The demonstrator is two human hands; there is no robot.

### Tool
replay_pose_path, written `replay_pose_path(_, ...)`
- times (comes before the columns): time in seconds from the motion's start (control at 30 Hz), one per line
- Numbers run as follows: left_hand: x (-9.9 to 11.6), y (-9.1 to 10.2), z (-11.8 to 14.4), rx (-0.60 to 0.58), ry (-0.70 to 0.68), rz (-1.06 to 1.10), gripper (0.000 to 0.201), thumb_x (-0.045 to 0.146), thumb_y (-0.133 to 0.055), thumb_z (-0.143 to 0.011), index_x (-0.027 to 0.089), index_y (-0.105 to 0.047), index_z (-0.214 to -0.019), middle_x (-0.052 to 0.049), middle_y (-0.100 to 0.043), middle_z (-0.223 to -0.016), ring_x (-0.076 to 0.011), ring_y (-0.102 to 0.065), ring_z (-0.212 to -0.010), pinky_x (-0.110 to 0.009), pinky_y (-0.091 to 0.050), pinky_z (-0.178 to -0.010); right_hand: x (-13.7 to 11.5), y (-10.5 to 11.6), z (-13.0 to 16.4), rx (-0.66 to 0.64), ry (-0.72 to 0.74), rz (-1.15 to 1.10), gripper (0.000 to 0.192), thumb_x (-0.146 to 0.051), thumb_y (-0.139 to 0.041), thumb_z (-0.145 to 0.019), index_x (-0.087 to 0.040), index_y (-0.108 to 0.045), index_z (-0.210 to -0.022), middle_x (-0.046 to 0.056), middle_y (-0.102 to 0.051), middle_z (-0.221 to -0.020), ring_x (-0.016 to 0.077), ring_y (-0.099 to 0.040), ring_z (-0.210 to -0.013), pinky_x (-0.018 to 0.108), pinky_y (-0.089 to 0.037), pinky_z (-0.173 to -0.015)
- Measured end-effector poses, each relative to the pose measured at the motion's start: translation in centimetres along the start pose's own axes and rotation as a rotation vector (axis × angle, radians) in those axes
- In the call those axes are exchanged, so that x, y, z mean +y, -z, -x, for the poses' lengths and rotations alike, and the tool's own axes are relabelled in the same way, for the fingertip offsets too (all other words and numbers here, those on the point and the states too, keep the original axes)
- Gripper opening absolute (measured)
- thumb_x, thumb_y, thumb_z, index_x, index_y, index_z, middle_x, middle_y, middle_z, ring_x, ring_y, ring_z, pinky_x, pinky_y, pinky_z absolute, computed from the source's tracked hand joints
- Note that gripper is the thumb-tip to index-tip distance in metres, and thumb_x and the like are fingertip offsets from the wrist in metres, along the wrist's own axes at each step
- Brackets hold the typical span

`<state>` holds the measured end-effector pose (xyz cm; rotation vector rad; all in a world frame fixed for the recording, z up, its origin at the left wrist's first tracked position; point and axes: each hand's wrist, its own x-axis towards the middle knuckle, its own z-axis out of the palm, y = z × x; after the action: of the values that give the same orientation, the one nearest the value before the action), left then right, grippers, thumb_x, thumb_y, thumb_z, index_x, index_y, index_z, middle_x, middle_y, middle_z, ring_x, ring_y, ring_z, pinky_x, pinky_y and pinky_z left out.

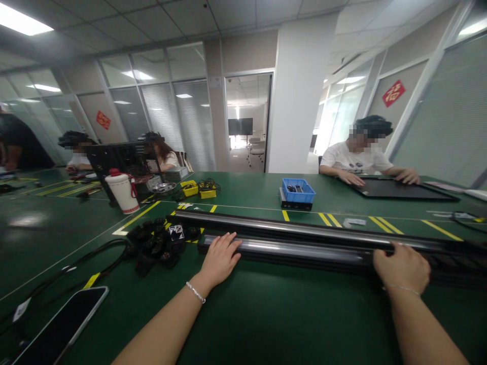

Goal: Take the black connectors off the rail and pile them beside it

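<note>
A long, flat black panel (304, 243) with glossy silver-grey edges lies across the green table in front of me. My left hand (219, 258) rests flat on its left end, fingers spread over the near edge. My right hand (403, 266) grips the near edge further right, fingers curled over the rim. Both wrists wear thin bracelets. The panel's right end runs out of view.
A pile of black adapters and cables (160, 243) lies left of the panel. A phone (63, 324) lies near the front left. A white jug (122, 191), yellow boxes (198, 189) and a blue bin (299, 191) stand behind. Other people sit across the table, one at a black panel (399, 190).
</note>
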<state>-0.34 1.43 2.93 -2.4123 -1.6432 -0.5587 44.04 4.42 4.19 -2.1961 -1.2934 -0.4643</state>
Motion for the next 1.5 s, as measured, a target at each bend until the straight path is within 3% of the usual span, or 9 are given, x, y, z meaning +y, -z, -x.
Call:
replay_pose_path(0.23, 0.1, 0.1, 0.0, -0.003, 0.006, 0.011, 0.037, 0.033, -0.045, -0.086, 0.029, -0.048, -0.123, -0.002, -0.039, -0.14, -0.0212, -0.032, -0.129, -0.044, -0.024, -0.107, -0.3, 0.1, 0.0, -0.076, -0.11, -0.001, 0.041, -0.034, -0.039, -0.077, -0.014, -0.065, -0.101, 0.017, -0.054, -0.113, 0.031, -0.045, -0.105, 0.038, -0.032, -0.085)
replay_pose_path(0.73, 0.0, 0.1, 0.0, 0.0, 0.004, 0.019, 0.037, 0.033, -0.046, -0.085, 0.029, -0.048, -0.122, -0.002, -0.04, -0.14, -0.0215, -0.032, -0.129, -0.044, -0.024, -0.107, -2.1, 1.1, 0.3, -0.21, 0.042, 0.055, 0.039, -0.025, -0.031, -0.081, -0.016, -0.067, -0.091, 0.015, -0.061, -0.101, 0.0248, -0.052, -0.096, 0.036, -0.03, -0.078)
replay_pose_path(1.2, 0.1, 0.2, 0.0, 0.005, 0.009, 0.022, 0.037, 0.032, -0.047, -0.084, 0.03, -0.049, -0.121, -0.002, -0.04, -0.14, -0.0216, -0.032, -0.129, -0.044, -0.024, -0.107, -3.8, 0.8, 1.0, -0.218, 0.158, 0.005, 0.033, -0.023, -0.035, -0.077, -0.018, -0.068, -0.082, 0.01, -0.065, -0.092, 0.023, -0.055, -0.088, 0.034, -0.034, -0.074)
replay_pose_path(1.5, 0.2, 0.3, 0.1, 0.003, 0.008, 0.013, 0.037, 0.032, -0.047, -0.085, 0.029, -0.048, -0.122, -0.002, -0.039, -0.14, -0.0217, -0.032, -0.129, -0.044, -0.024, -0.107, -4.6, 1.6, 1.4, -0.242, 0.151, 0.016, 0.036, -0.027, -0.035, -0.079, -0.019, -0.069, -0.086, 0.011, -0.064, -0.093, 0.0234, -0.055, -0.079, 0.033, -0.035, -0.068)
